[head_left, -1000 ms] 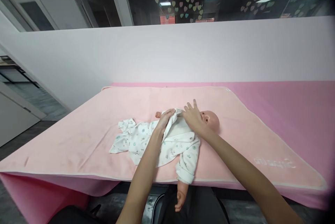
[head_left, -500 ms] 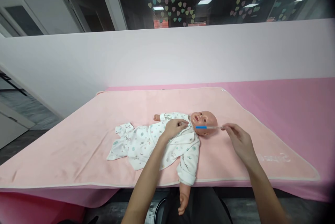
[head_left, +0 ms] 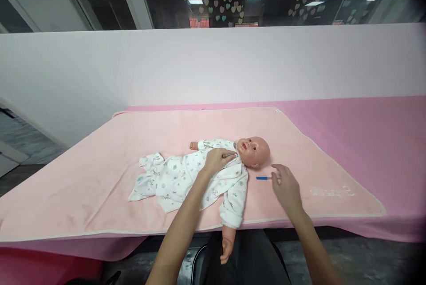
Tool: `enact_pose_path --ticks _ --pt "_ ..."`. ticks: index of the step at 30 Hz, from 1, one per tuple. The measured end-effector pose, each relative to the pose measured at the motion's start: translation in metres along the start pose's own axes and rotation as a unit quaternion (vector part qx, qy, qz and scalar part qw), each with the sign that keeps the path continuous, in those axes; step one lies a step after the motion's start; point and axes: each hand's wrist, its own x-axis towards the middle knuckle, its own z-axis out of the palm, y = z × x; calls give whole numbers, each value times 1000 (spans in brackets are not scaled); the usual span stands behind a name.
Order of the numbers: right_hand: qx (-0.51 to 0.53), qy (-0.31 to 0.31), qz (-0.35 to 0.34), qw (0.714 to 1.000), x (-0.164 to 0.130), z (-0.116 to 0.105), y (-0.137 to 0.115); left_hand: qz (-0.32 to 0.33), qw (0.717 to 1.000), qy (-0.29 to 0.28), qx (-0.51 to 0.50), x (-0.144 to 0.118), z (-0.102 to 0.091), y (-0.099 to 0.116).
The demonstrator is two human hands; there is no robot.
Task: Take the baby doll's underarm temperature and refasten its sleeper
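A baby doll (head_left: 254, 152) lies on its back in a white patterned outfit (head_left: 181, 172), its head to the right. My left hand (head_left: 218, 160) rests on the doll's chest, thumb and fingers pinched at the collar edge. To the right of the head, my right hand (head_left: 284, 185) is low over the blanket, its index finger stretched out. A thin stick with a blue end (head_left: 262, 178) points left from between its thumb and fingers, just above or touching the blanket. The stick's right part is hidden by the hand, and its exact kind is unclear.
A peach blanket (head_left: 100, 160) spreads under the doll, over a pink table cover (head_left: 372, 143). The doll's near arm (head_left: 227, 245) hangs past the table's front edge. Behind the table stands a white wall (head_left: 199, 67) with dark glass above.
My right hand has brought the stick away from in front of the doll's face, down and nearer to me. My left hand stays at the collar. The camera view has shifted slightly.
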Motion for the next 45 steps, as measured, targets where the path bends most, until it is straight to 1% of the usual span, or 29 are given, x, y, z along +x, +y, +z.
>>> enact_pose_path --ticks 1,2,3,5,7,9,11,13,17,19,24,26,31,36,45 --pt "35 -30 -35 998 3 6 -16 4 1000 4 -1 -1 0 0" --pt "68 -69 -89 991 7 13 -30 9 1000 9 -8 -1 0 0" --pt "85 -94 -142 982 10 21 -43 12 1000 17 -20 -1 -1 -1" --pt "100 -90 -223 965 18 37 -62 12 997 38 -62 -1 -1 -3" --pt "118 -50 -254 959 25 52 -72 1 991 57 -119 0 -2 -4" --pt "147 -3 -244 959 32 64 -78 -14 982 65 -176 0 -3 -5" --pt "166 32 -216 962 35 72 -83 -23 974 67 -216 0 -3 -5" --pt "166 45 -190 966 35 77 -88 -24 969 70 -235 0 -3 -5" --pt "161 52 -157 973 29 84 -93 -29 961 83 -263 1 -2 -7" --pt "173 68 -149 971 25 87 -90 -38 956 86 -280 1 -1 -8" --pt "215 130 -138 958 21 93 -81 -68 941 89 -320 0 -1 -8" --pt "227 147 -131 954 21 94 -81 -74 938 74 -330 0 -2 -8" --pt "245 176 -127 945 24 92 -85 -64 949 17 -307 0 -5 -9" --pt "234 177 -101 951 26 92 -86 -47 941 -43 -331 0 -8 -12" --pt "231 152 -97 956 26 91 -85 -57 932 -76 -350 0 -12 -13"
